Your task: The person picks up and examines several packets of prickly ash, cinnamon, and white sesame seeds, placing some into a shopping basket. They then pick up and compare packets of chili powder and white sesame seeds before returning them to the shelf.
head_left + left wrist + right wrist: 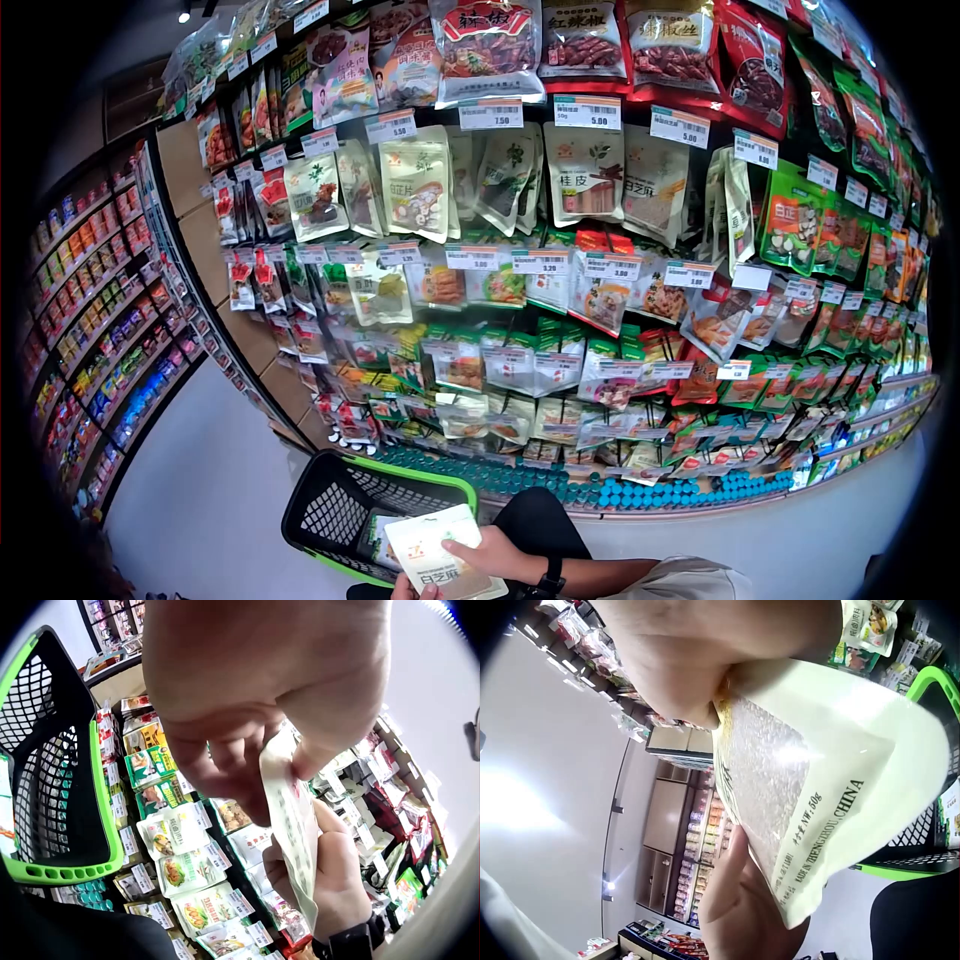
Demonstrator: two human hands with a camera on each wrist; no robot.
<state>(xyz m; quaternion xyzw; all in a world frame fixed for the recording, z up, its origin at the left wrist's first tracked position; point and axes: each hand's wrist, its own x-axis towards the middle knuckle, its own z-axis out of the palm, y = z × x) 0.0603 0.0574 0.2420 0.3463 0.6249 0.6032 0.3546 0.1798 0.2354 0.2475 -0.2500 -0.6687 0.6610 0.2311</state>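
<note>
A pale pouch (pixel 430 545) with a clear window, showing white seeds in the right wrist view, is held between both hands in front of the body. The left hand (pixel 415 592) pinches its lower edge, thumb in front. On its right side, the right hand (pixel 495 555) grips it with the thumb on the face and fingers behind. In the left wrist view the pouch (pixel 289 817) appears edge-on between the left hand (pixel 262 697) and the right hand (pixel 337 881). Both the left hand (pixel 746 907) and right hand (pixel 727 637) hold the pouch (pixel 817 765) in the right wrist view.
A black basket with a green rim (pixel 420 473) stands on the floor beside the pouch, with a packet (pixel 380 540) inside. Racks of hanging packets (pixel 585 180) with price tags fill the area ahead. More shelves (pixel 100 300) stand at the left, across the floor (pixel 210 450).
</note>
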